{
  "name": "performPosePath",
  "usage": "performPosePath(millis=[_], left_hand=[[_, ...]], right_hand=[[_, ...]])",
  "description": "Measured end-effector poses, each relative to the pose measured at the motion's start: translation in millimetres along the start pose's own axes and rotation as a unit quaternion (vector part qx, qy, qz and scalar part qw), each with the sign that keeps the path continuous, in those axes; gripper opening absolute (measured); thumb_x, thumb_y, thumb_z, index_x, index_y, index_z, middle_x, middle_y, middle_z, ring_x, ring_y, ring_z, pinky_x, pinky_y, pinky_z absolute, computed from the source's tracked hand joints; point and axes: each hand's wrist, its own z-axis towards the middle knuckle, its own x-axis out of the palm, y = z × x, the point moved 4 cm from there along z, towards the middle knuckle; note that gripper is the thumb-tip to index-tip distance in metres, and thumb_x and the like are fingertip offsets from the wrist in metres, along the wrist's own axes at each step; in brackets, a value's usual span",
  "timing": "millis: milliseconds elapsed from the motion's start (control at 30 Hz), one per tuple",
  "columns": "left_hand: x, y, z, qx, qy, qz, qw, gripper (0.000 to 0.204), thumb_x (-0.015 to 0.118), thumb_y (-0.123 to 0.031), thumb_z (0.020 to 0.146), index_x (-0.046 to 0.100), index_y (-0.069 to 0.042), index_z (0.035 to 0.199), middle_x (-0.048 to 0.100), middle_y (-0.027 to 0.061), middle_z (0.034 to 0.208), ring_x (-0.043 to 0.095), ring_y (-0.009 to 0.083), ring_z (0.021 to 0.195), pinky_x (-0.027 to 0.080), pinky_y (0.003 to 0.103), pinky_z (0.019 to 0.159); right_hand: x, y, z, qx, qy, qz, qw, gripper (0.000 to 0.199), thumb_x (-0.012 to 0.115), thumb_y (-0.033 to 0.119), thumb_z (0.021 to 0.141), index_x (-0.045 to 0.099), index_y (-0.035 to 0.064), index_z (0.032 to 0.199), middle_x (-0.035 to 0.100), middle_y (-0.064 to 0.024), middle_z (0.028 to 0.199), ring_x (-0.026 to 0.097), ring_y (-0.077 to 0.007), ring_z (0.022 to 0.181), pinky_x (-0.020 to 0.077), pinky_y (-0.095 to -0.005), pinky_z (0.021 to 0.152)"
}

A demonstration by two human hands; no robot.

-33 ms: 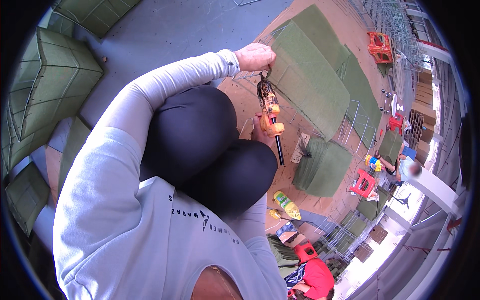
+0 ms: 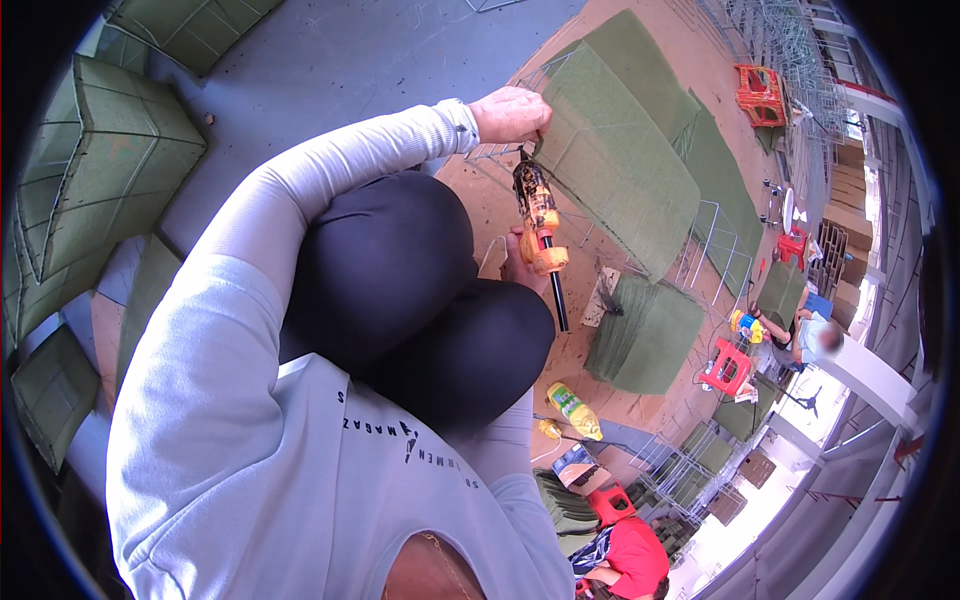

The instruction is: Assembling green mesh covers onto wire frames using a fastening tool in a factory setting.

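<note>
My left hand [image 2: 512,115] has its fingers pinched on the corner of a green mesh sheet [image 2: 625,165], which lies over a thin wire frame [image 2: 488,151]. Beyond my knees, my right hand [image 2: 518,265] is wrapped round the handle of an orange glue gun [image 2: 541,215] smeared with dark stains. The gun's nozzle points at the sheet's corner, just below my left fingers; I cannot tell whether it touches. A black rod [image 2: 561,303] sticks out of the gun's back end. Part of my right hand is hidden behind the gun and my knee.
A stack of green sheets [image 2: 650,335] and a yellow bottle [image 2: 575,410] lie on the brown board. Green covered frames [image 2: 120,160] stand at the left. Red stools [image 2: 728,368] and wire frames [image 2: 715,240] are at the right. Two people work nearby, one in a red shirt [image 2: 638,555].
</note>
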Motion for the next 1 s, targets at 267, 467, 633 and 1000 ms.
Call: performPosePath(millis=[267,467,633,1000], left_hand=[[0.7,2.6,-1.2,-0.005,0.008,0.009,1.0,0.011,0.062,-0.016,0.072,0.064,-0.007,0.078,0.06,0.0087,0.078,0.058,0.0262,0.083,0.045,0.036,0.073],[0.9,2.5,-0.6,-0.008,0.01,0.002,1.0,0.011,0.062,-0.016,0.072,0.064,-0.008,0.078,0.06,0.0089,0.078,0.057,0.0266,0.084,0.045,0.036,0.074],[3.6,5.2,-2.6,-0.002,-0.006,0.003,1.0,0.011,0.062,-0.016,0.072,0.065,-0.008,0.078,0.06,0.0089,0.077,0.057,0.0268,0.083,0.045,0.036,0.075],[2.5,3.7,-2.3,0.001,0.0,0.005,1.0,0.012,0.061,-0.017,0.073,0.065,-0.009,0.08,0.06,0.009,0.077,0.057,0.0271,0.083,0.045,0.037,0.073]], right_hand=[[1.9,2.4,-4.3,-0.02,-0.016,0.045,0.999,0.021,0.066,0.011,0.077,0.054,0.0076,0.094,0.051,0.0013,0.071,0.044,-0.0076,0.059,0.0337,-0.0222,0.053],[2.1,-1.8,-7.1,0.016,-0.027,0.066,0.997,0.021,0.064,0.01,0.078,0.052,0.003,0.094,0.057,-0.0038,0.085,0.056,-0.0128,0.078,0.0442,-0.025,0.07],[6.1,-1.2,-5.2,0.026,-0.024,0.07,0.997,0.02,0.064,0.008,0.078,0.052,0.003,0.094,0.058,-0.004,0.085,0.056,-0.0132,0.077,0.0444,-0.0255,0.071],[2.0,3.7,-6.8,-0.003,-0.037,0.044,0.998,0.016,0.063,0.011,0.08,0.054,0.004,0.091,0.057,-0.0023,0.083,0.054,-0.011,0.075,0.0432,-0.0237,0.068]])
